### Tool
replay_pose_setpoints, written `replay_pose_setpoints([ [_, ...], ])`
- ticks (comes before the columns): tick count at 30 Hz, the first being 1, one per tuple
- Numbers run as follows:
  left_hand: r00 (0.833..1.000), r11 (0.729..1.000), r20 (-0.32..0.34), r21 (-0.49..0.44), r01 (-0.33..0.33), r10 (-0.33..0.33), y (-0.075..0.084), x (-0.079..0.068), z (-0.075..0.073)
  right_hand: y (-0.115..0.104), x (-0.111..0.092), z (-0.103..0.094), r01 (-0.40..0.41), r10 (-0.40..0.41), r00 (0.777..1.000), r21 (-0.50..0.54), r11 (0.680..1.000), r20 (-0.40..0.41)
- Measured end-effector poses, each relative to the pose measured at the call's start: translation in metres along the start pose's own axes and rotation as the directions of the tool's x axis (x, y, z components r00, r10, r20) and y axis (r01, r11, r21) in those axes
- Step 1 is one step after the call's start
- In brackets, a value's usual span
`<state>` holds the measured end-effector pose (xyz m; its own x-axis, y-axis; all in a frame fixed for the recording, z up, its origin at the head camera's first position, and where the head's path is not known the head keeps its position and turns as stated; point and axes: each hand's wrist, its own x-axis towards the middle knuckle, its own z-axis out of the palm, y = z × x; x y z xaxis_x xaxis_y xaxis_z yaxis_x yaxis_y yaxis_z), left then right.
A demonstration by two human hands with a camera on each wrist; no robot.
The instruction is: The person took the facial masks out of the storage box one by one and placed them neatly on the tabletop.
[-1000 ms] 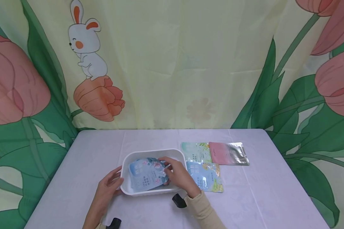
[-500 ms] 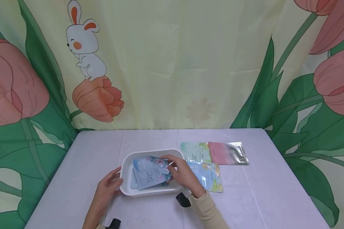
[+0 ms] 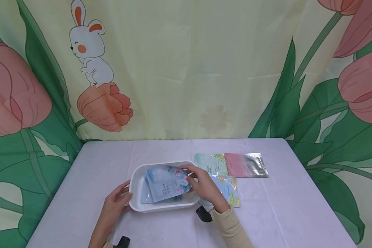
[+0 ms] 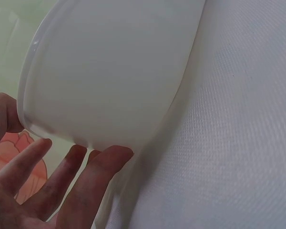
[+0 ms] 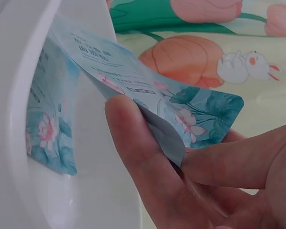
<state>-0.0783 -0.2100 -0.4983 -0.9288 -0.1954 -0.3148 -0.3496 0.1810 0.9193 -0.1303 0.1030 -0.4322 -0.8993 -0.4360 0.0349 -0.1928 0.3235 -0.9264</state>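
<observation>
A white plastic basin (image 3: 164,208) stands on the table. My right hand (image 3: 206,187) pinches the right end of a blue face mask packet (image 3: 167,184) printed with pink lotus flowers. In the right wrist view, thumb and fingers grip its corner, and the packet (image 5: 133,71) is tilted and bent. Beneath it, a second similar packet (image 3: 146,193) lies in the basin, partly covered. My left hand (image 3: 116,199) steadies the basin's left end. The left wrist view has the fingertips (image 4: 117,153) touching the basin's outer wall (image 4: 109,86) just below the rim.
Right of the basin, a green packet (image 3: 209,163), a pink and silver packet (image 3: 245,165) and a light blue packet (image 3: 227,189) lie on the white tablecloth (image 3: 276,210). A curtain (image 3: 173,69) with tulips and a rabbit hangs behind the table.
The right hand has moved right and slightly up with the upper packet, which has slid off the lower one and uncovered its left part. The left hand stays at the basin.
</observation>
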Motion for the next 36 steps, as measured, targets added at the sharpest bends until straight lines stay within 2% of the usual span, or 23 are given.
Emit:
replay_pose_setpoints([
  [7, 1.000, 1.000, -0.004, -0.003, 0.004, -0.004, 0.001, 0.001, 0.000, 0.001, -0.003, -0.009, 0.005, -0.006, 0.999, -0.033, 0.999, -0.037],
  [16, 1.000, 1.000, -0.009, 0.006, 0.000, 0.001, -0.001, 0.002, 0.001, -0.003, -0.009, -0.023, -0.043, 0.040, 0.997, -0.039, 0.998, -0.061],
  [23, 1.000, 1.000, -0.005, -0.001, -0.003, 0.003, 0.000, 0.001, 0.001, -0.001, -0.011, -0.033, -0.043, 0.034, 0.996, -0.103, 0.994, -0.087],
  [30, 1.000, 1.000, -0.002, -0.007, -0.004, 0.004, 0.001, 0.000, 0.001, 0.001, -0.016, -0.044, -0.067, 0.067, 0.996, -0.001, 0.998, -0.056],
  [36, 1.000, 1.000, -0.002, -0.007, -0.006, 0.006, 0.001, -0.001, 0.000, 0.002, -0.023, -0.053, -0.075, 0.075, 0.994, 0.002, 0.997, -0.076],
])
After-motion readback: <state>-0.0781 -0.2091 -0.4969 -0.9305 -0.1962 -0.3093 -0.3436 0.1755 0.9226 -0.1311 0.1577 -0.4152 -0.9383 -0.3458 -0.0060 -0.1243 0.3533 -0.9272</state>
